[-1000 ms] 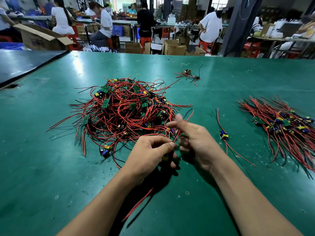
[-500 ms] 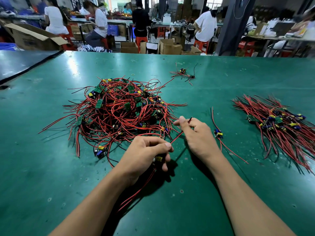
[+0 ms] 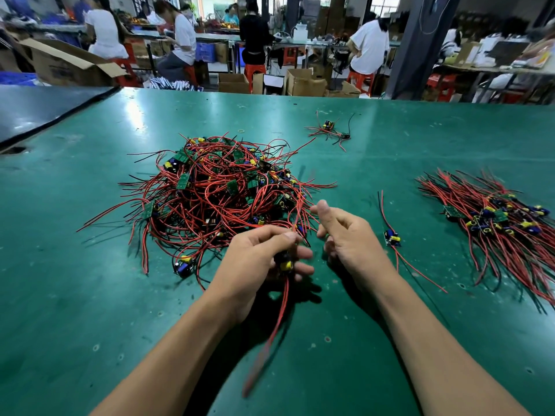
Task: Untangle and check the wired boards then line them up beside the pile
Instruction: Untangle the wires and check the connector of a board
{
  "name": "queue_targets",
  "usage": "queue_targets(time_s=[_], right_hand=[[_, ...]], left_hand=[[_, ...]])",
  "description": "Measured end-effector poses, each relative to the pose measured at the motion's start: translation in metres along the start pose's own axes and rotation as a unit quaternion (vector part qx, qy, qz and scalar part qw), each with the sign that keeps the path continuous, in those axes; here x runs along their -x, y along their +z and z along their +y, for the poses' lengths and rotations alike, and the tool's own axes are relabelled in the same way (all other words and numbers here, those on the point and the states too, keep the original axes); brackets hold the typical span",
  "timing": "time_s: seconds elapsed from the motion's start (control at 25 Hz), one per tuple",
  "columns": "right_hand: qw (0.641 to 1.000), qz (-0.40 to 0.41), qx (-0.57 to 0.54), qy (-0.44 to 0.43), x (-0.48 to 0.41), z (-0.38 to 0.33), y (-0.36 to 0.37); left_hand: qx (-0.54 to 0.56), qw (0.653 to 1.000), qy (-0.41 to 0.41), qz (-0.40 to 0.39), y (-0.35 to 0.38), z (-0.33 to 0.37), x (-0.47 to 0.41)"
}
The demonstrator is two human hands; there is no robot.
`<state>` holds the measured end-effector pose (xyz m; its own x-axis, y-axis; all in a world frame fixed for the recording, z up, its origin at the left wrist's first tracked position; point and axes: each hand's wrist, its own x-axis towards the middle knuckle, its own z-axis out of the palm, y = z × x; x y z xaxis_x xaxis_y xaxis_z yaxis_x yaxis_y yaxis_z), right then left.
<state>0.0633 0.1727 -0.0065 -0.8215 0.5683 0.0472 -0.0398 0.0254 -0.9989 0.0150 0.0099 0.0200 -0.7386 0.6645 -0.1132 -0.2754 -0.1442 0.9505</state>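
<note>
Half a second earlier the right hand pinched the far end of a red lead and drew it taut away from the left. Now the right hand (image 3: 354,241) has let go, thumb raised and fingers loosely spread, apparently holding nothing. The left hand (image 3: 255,259) stays curled round the small wired circuit board with a yellow component (image 3: 285,264), held just above the green table mat (image 3: 90,295). The release suggests this unit is freed and ready for checking and placing. Its long axis runs near to far. One red lead rises past the left thumb, and the other trails, motion-blurred, back below the left wrist. The tangled heap of red-wired green boards (image 3: 222,193) lies just beyond the left hand. A single laid-out blue-and-yellow board (image 3: 392,237) sits just outside the right hand, and the sorted row of wired boards (image 3: 495,217) lies farther out.
</note>
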Motion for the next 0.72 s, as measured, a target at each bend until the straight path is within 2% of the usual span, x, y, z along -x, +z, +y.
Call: queue_targets(time_s=[0.08, 0.16, 0.28, 0.4, 0.52, 0.64, 0.72], right_hand=[[0.994, -0.016, 0.089, -0.055, 0.004, 0.001, 0.002], [0.971, -0.064, 0.197, -0.118, 0.010, 0.000, 0.004], [0.944, -0.134, 0.260, -0.154, 0.021, -0.003, 0.014], [0.956, -0.156, 0.204, -0.141, 0.028, -0.010, 0.025], [0.977, -0.143, 0.106, -0.121, 0.027, -0.018, 0.026], [0.989, -0.118, 0.016, -0.091, 0.023, -0.024, 0.023], [0.991, -0.107, -0.054, -0.057, 0.021, -0.026, 0.022]], left_hand=[[0.026, 0.999, 0.038, 0.025, 0.002, 0.004, 0.000], [0.033, 0.995, 0.085, 0.052, 0.003, 0.007, 0.000], [0.041, 0.985, 0.141, 0.088, 0.001, 0.013, 0.000], [0.054, 0.980, 0.147, 0.123, -0.003, 0.017, 0.000], [0.106, 0.976, 0.121, 0.146, -0.004, 0.019, -0.001], [0.141, 0.977, 0.103, 0.121, -0.005, 0.017, 0.000], [0.127, 0.984, 0.090, 0.088, -0.005, 0.015, 0.001]])
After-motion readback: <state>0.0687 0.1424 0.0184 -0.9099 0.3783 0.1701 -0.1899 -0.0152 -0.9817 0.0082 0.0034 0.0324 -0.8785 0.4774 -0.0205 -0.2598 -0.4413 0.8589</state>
